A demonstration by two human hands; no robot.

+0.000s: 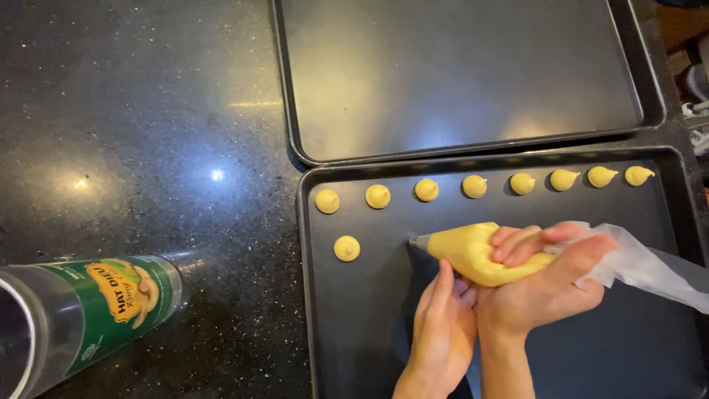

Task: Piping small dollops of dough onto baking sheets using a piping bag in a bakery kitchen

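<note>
The right hand (543,284) wraps its fingers tight around the piping bag (473,251), squeezing the yellow batter; the left hand (443,318) props it from below, fingers pressed together, forefinger along the underside. The bag hangs over the near tray (314,295), long axis roughly level, nozzle pointing left, away from the fingers, toward the lone dollop (346,248) under the row of dollops (474,185). Steady pressure and even spacing would serve best.

Bare tray floor (591,347) lies open below and right of the hands; piped dough mounds (474,186) line its far edge. A green-labelled jar (88,314) lies on the counter (148,111), well left.
</note>
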